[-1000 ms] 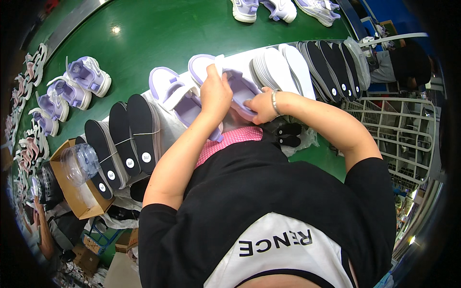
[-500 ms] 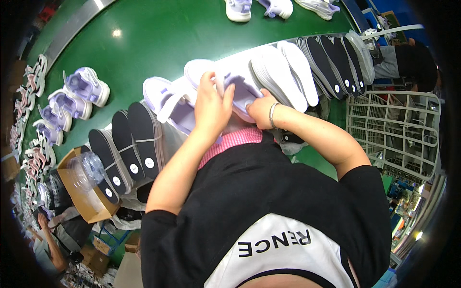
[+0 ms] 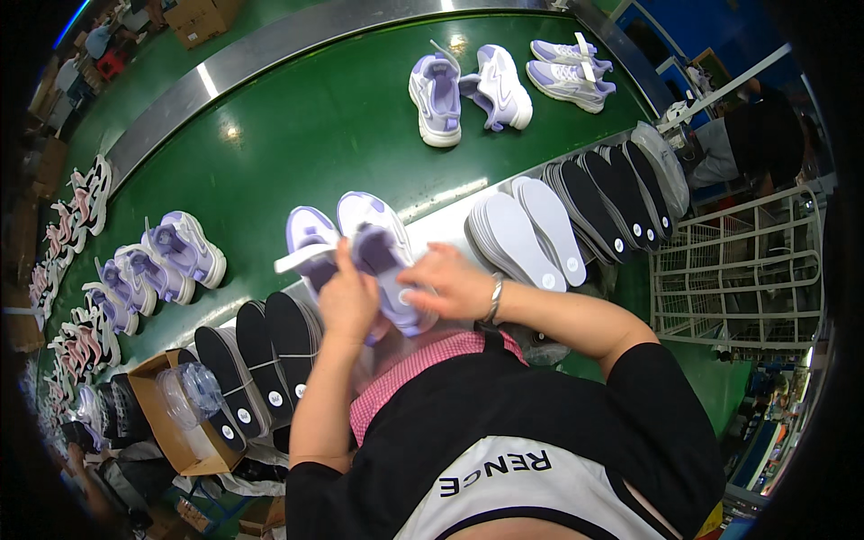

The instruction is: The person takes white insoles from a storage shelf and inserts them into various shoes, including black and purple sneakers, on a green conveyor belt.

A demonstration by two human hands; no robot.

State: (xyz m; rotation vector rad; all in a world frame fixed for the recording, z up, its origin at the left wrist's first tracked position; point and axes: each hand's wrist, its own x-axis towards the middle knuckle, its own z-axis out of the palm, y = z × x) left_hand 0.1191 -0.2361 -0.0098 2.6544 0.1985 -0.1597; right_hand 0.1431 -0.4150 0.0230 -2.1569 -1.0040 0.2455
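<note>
Right here, a lilac-and-white shoe sits over the near edge of the white strip, toe pointing away, its mouth turned up toward the person, which seems to leave the inside easy to reach. The left hand is at the shoe's left side, the right hand at the right side near the heel, fingers angled in over the opening. Both are blurred: the right looks loosely curled, but I can't tell whether either hand grips or merely touches. Tight alongside, on the left, lies a second shoe, toe matching, as a pair would be.

Moving out, white insoles fan in stacks to the right, within arm's reach, probably for easy picking. Beyond them, black insoles stand in leaning rows; more black bundles lie left, a band round some, likely to keep them together. A cardboard box props open beside those, clear plastic inside. Further off, lilac shoes line the green table.
</note>
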